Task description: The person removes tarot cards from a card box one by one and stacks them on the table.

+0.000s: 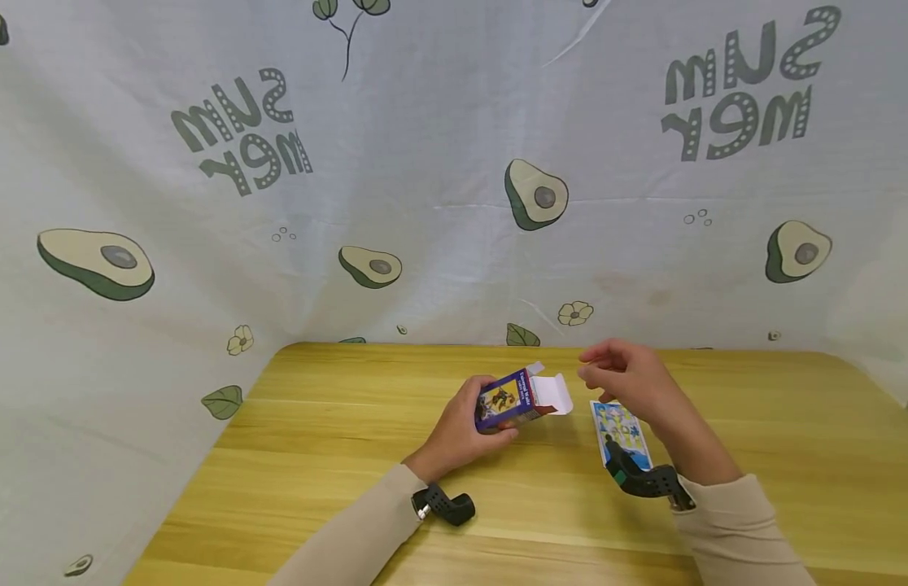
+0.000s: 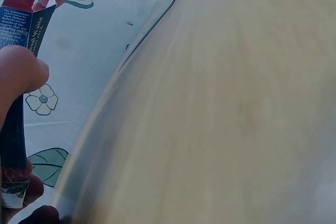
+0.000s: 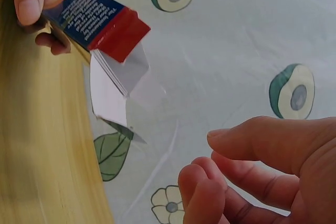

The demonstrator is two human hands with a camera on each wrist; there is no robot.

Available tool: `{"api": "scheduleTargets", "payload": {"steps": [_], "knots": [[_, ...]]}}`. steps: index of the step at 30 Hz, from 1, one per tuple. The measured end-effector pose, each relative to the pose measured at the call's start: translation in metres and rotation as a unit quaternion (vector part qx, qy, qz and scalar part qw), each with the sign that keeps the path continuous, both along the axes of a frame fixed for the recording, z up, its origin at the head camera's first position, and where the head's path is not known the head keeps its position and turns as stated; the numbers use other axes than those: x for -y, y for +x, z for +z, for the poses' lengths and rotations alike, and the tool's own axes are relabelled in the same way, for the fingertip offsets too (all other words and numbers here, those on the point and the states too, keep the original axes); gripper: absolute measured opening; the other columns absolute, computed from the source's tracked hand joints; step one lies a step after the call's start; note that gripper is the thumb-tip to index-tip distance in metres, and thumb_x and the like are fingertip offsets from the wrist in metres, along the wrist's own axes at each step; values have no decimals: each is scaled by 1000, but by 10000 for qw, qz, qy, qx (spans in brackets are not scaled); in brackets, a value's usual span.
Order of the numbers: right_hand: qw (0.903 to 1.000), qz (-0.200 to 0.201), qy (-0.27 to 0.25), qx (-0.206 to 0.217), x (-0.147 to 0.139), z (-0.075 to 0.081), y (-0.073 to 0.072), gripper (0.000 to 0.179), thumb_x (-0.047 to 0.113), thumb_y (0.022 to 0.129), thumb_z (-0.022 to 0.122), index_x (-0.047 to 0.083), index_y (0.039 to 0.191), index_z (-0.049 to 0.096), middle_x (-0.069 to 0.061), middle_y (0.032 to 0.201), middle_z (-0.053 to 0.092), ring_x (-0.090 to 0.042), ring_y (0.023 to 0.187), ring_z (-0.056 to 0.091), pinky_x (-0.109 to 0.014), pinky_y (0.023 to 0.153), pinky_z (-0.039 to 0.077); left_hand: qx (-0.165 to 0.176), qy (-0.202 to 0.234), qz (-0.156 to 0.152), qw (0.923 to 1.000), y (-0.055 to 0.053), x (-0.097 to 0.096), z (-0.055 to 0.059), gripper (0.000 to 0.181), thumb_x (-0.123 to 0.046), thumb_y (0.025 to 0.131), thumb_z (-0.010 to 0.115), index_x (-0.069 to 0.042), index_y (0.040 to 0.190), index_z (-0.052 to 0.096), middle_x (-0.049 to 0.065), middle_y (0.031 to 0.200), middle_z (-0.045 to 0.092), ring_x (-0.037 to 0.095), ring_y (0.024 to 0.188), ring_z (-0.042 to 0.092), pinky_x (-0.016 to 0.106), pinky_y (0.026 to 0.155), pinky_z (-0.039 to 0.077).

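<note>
My left hand (image 1: 457, 427) grips a blue card box (image 1: 502, 402) printed "Universal Waite", tilted above the table. The box's end is undone, and its white flap (image 1: 553, 393) sticks out toward the right. In the right wrist view a red side flap (image 3: 122, 36) stands out too, with thin white layered edges showing at the mouth. My right hand (image 1: 633, 381) hovers to the right of the box, apart from it, fingers loosely bent with nothing seen between them. Below that hand a colourful printed card (image 1: 619, 427) lies on the table, partly covered by the wrist strap.
The wooden table (image 1: 315, 431) spreads beneath both hands, its far edge meeting a white cloth (image 1: 439, 163) with avocado prints. Black wrist straps, one on the left wrist (image 1: 447, 505) and one on the right (image 1: 648, 482), jut out over the table.
</note>
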State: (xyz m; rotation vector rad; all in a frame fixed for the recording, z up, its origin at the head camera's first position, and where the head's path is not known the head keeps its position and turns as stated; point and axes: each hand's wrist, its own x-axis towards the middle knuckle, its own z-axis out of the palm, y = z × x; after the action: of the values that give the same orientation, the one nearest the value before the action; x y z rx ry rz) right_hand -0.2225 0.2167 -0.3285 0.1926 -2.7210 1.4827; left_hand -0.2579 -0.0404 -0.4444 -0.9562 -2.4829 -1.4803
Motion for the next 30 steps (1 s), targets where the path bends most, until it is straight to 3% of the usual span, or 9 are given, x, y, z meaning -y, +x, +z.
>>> {"api": "scheduleTargets", "payload": {"steps": [7, 16, 30], "knots": [[10000, -5, -58, -46, 12, 0, 2, 30, 16, 91, 66, -4, 113, 60, -16, 95, 65, -22, 76, 58, -33, 58, 52, 75, 1, -20, 10000, 0, 2, 1, 71, -39, 79, 77, -16, 135, 40, -1, 118, 51, 12, 99, 53, 26, 83, 49], [9997, -144, -87, 188, 26, -6, 2, 30, 17, 90, 67, -3, 111, 60, -13, 94, 64, -22, 70, 53, -34, 55, 50, 155, -34, 9, 9999, 0, 1, 2, 73, -38, 79, 78, -15, 136, 39, 0, 119, 51, 13, 101, 52, 27, 86, 48], [9997, -171, 164, 89, 35, -11, 3, 25, 18, 89, 68, 1, 105, 62, -9, 88, 63, -24, 70, 54, -30, 52, 47, 2, -25, -10, 10000, 0, 1, 1, 71, -39, 78, 78, -15, 134, 40, 0, 117, 52, 12, 99, 53, 27, 84, 48]]}}
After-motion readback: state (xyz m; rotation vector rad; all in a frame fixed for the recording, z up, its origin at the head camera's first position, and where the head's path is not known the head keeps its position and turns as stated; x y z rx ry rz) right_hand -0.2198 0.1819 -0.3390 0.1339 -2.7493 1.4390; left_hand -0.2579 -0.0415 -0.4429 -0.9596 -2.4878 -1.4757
